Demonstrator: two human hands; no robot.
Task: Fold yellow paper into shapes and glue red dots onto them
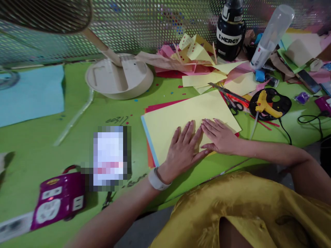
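Both hands rest on a pale yellow sheet of paper, the top of a stack whose blue, orange and red sheets peek out at the edges. My left hand lies flat with its fingers spread, a light band around its wrist. Beside it, my right hand is also flat, fingers stretched out and its thumb near the left thumb. Right of the stack lie scissors, a craft knife and a yellow hot glue gun on a black palette-shaped tray.
A fan base stands behind the stack. Paper scraps, a black bottle and a clear bottle line the perforated back panel. On the left are a blue sheet, a glue stick, a purple power socket and a blurred-out object.
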